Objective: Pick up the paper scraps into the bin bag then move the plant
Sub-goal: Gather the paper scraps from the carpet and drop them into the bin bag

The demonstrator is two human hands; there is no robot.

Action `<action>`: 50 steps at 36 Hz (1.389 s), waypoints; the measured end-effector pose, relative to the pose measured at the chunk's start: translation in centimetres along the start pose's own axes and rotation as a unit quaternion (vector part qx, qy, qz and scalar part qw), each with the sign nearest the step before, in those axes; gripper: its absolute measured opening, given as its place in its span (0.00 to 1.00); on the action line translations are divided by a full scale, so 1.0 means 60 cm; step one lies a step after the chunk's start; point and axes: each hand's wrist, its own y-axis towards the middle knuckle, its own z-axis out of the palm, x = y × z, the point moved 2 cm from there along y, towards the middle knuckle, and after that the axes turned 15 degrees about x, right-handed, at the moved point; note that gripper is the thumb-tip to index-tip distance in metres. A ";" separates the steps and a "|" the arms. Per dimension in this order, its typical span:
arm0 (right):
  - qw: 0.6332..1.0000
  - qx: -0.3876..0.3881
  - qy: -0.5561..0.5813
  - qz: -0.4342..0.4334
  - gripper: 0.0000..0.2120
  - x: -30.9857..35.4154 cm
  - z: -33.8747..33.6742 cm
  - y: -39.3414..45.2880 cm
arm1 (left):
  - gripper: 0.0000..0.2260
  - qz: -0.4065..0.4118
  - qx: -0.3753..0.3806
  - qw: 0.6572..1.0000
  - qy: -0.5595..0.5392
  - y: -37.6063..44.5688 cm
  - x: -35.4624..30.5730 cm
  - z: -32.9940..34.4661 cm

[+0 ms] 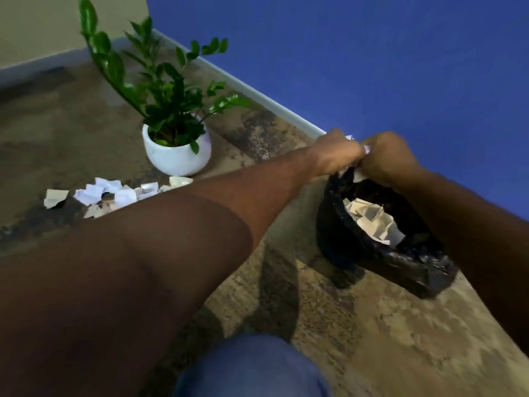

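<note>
A black bin bag (357,247) stands open on the carpet at the right, with crumpled paper scraps (372,219) inside it. Both hands meet over its far rim. My left hand (335,153) grips paper scraps there, bits of white showing between the fingers. My right hand (386,159) is curled around the bag's rim, with some white paper against it. More paper scraps (114,193) lie in a heap on the floor at the left. Behind that heap stands a green plant (169,93) in a round white pot (177,156).
A blue wall (372,67) with a pale skirting board (257,96) runs diagonally behind the bag. A beige wall meets it in the far left corner. My knee in blue jeans (252,368) sits at the bottom centre. Mottled brown carpet (372,339) covers the floor.
</note>
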 end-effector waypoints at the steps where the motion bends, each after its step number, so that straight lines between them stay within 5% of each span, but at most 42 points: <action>1: 1.000 0.001 -0.006 0.010 0.04 -0.019 0.000 -0.006 | 0.18 -0.012 0.009 1.000 -0.010 0.007 -0.006 0.018; 5: 0.999 0.003 -0.003 0.048 0.04 -0.084 0.012 -0.028 | 0.28 -0.041 0.037 0.998 -0.007 0.028 -0.020 0.076; 10: 0.996 -0.019 0.016 0.082 0.04 -0.140 0.035 -0.055 | 0.33 -0.031 0.052 0.990 0.131 0.045 -0.024 0.118; 17: 0.995 -0.005 0.011 0.095 0.21 -0.176 0.050 -0.079 | 0.40 0.061 0.139 0.970 0.189 0.033 -0.009 0.120; 23: 0.986 -0.156 -0.028 0.047 0.21 -0.117 0.052 -0.078 | 0.24 0.124 0.073 0.951 0.273 0.007 0.016 0.052; 30: 0.968 -0.213 -0.102 -0.090 0.14 0.062 0.091 -0.021 | 0.09 0.153 -0.021 0.915 0.372 -0.048 0.123 -0.109; 37: 0.979 0.005 -0.117 -0.169 0.17 0.255 0.193 0.068 | 0.07 0.016 0.036 0.905 0.423 -0.121 0.264 -0.263; 43: 0.961 0.145 -0.142 -0.187 0.26 0.384 0.297 0.128 | 0.16 -0.224 0.197 0.832 0.468 -0.177 0.402 -0.405; 47: 0.962 0.172 -0.084 -0.194 0.28 0.433 0.366 0.161 | 0.25 -0.288 0.203 0.834 0.425 -0.212 0.488 -0.509; 50: 0.965 0.173 -0.060 -0.187 0.24 0.451 0.415 0.187 | 0.20 -0.266 0.142 0.883 0.360 -0.234 0.555 -0.578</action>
